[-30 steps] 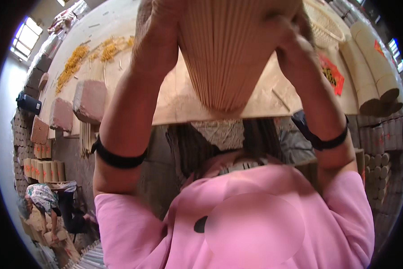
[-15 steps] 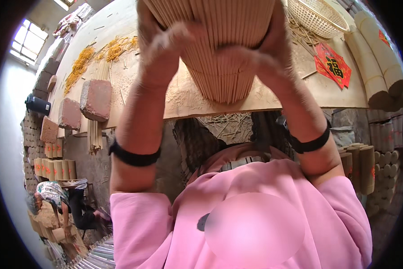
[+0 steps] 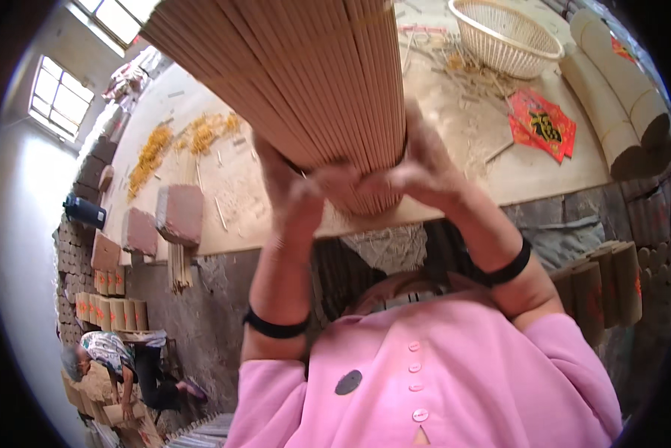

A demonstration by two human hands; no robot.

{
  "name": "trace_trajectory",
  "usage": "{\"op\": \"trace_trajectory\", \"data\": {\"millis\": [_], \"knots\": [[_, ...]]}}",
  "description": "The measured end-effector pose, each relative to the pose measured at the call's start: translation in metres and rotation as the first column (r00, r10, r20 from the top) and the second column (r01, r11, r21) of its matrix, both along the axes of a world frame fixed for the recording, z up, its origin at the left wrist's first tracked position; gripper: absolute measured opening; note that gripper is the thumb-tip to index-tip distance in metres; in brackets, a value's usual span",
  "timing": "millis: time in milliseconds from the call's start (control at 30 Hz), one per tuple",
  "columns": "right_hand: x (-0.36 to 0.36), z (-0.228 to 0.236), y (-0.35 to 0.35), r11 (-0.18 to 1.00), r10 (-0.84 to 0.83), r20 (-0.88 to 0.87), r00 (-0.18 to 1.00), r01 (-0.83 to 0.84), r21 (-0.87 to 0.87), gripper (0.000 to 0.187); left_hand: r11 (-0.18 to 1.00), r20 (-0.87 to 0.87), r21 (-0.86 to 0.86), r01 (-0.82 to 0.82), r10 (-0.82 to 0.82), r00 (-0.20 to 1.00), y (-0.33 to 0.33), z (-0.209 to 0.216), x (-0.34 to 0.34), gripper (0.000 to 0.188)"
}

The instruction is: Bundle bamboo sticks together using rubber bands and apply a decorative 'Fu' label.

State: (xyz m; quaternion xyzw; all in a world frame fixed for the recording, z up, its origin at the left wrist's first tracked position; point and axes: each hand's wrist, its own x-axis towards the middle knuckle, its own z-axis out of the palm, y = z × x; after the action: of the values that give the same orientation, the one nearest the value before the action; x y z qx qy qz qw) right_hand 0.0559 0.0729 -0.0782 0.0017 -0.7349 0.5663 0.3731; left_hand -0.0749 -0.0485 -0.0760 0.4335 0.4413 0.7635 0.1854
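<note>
The left hand [image 3: 300, 183] and right hand [image 3: 425, 160] grip the lower end of a thick bundle of thin sticks [image 3: 298, 82], at the middle of the worktop's [image 3: 473, 168] near edge. Reddish bricks [image 3: 180, 213] sit by its near left corner; red paper [image 3: 542, 125] lies toward the right.

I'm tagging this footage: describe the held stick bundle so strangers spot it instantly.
Find the pale wooden table. At its near edge, the wearer's bare hands clasp a bundle of thin brown sticks, packed together, unlike the loose sticks at right.
</note>
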Motion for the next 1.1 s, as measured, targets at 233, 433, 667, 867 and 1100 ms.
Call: {"op": "trace_trajectory", "data": {"millis": [233, 433, 667, 867, 1100], "knots": [[0.007, -0.041, 0.015, 0.73, -0.498, 0.12, 0.859, 0.34, 0.592, 0.076, 0.976, -0.008, -0.213, 0.033, -0.036, 0.999, -0.009, -0.035, 0.008, 0.11], [0.025, -0.053, 0.027, 0.954, -0.221, 0.344, 0.912, 0.13, 0.27, 0.095, 0.983, 0.064, -0.168, -0.069, 0.081, 0.995, -0.015, -0.062, 0.002, 0.123], [0.03, -0.054, 0.024, 0.981, -0.122, 0.354, 0.927, 0.06, 0.183, 0.086, 0.893, -0.4, 0.029, -0.449, 0.422, 0.814, 0.006, -0.026, 0.003, 0.144], [0.045, -0.043, -0.001, 0.972, -0.057, 0.439, 0.896, -0.05, 0.228, 0.078, 0.908, -0.372, -0.113, -0.403, 0.338, 0.865, -0.009, -0.068, 0.004, 0.145], [0.065, -0.04, 0.056, 0.99, -0.127, 0.209, 0.97, 0.137, -0.032, 0.07, 0.824, -0.573, 0.049, -0.565, 0.486, 0.66, -0.037, -0.02, 0.023, 0.134]]}}
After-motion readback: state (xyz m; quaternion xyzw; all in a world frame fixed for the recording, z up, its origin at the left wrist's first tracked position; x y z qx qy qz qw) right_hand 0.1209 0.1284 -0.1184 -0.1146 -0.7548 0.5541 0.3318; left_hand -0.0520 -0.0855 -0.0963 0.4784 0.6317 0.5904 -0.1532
